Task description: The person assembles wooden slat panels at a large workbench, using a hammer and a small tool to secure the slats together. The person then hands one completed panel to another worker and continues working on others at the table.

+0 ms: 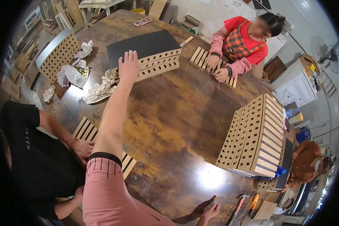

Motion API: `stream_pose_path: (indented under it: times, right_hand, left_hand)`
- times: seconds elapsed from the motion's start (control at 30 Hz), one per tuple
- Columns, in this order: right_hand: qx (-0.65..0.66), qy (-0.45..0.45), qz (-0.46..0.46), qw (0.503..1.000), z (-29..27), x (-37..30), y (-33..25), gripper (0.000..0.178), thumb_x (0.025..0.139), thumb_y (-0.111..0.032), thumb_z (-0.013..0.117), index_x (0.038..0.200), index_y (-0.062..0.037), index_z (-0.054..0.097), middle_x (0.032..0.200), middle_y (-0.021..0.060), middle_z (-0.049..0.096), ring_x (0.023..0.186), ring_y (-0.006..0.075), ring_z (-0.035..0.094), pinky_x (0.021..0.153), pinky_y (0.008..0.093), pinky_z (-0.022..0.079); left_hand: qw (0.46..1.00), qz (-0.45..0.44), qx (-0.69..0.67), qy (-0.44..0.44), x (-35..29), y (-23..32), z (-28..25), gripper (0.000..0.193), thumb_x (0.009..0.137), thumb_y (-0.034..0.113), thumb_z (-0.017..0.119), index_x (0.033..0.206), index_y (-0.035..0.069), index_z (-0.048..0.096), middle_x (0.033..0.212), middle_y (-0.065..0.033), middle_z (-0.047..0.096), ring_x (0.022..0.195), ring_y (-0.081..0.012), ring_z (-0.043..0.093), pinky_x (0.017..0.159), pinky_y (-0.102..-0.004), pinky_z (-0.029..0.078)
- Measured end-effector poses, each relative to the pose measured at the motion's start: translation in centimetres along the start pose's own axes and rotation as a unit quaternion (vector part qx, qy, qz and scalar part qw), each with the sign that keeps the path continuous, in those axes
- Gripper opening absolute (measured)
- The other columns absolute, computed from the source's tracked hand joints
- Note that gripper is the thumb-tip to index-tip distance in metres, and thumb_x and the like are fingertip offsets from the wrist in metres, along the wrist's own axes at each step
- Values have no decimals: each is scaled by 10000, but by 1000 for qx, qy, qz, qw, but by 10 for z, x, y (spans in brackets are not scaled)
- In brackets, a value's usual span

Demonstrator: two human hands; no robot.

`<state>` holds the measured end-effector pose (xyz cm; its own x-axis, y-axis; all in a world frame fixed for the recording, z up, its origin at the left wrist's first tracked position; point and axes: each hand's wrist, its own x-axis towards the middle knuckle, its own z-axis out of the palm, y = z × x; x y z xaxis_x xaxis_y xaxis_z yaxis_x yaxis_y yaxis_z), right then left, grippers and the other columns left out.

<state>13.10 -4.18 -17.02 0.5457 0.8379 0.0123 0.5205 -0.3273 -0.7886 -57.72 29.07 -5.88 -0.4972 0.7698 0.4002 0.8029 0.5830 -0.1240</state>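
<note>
My left hand (129, 67) reaches far forward with its fingers stretched out, lying on the near edge of a black sheet (147, 47). That sheet tops a stack of pale wooden strips with rows of dark notches (158, 64). Crumpled paper (101, 90) lies just left of the stack. At the lower edge, my right hand (211, 211) is low over the table with its fingers curled together. Something small and pale may be between them, but I cannot make it out. A hammer with a red handle (239, 207) lies to its right.
A large notched wooden stack (248, 132) stands at right on the brown table (169, 124). Across from me, a person in red (245, 45) handles slats; another in black (45, 150) works at left. Orange-handled pliers (254, 201), a phone (143, 22) and a notched panel (60, 54) are about.
</note>
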Motion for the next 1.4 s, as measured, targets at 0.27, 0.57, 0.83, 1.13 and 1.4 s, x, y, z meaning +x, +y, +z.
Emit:
stream_pose_path:
  times: [0.27,0.57,0.83,1.13,1.4]
  right_hand:
    - [53,7,-21,998,2,-6,-12,313,1029,-256,627,1177,20,631,1029,136,632,939,161,564,821,328,462]
    - [86,-52,59,993,-4,-15,-19,511,1064,-445,563,964,47,658,839,75,650,759,217,538,680,392,463]
    - [304,-83,65,947,-15,0,7,357,1040,-296,590,1050,54,662,882,136,646,786,201,556,727,381,473]
    - [371,-82,50,924,-68,3,29,279,1046,-198,606,1134,63,649,1033,57,667,929,140,584,839,312,488]
    - [354,25,32,934,-151,11,86,327,1071,-257,584,1175,44,660,967,7,633,853,87,537,755,263,455]
  left_hand:
    - [996,78,10,52,-4,-5,-18,526,870,294,739,1334,130,555,1272,-38,562,1187,-241,537,922,-440,444]
    - [992,21,-97,78,-8,-24,-151,318,999,363,617,1178,101,607,1171,-86,686,1137,-294,652,921,-451,497]
    - [909,-100,-402,47,-143,-27,-232,447,1001,422,611,1065,-16,675,1018,-237,711,997,-418,670,881,-473,504]
    - [823,-45,-553,-120,-387,11,-271,426,1036,365,619,850,-18,627,732,-57,558,736,-117,497,682,-334,458]
    - [763,148,-424,-464,-462,116,-261,462,1018,463,637,922,13,673,908,-140,707,853,-214,677,759,-375,525]
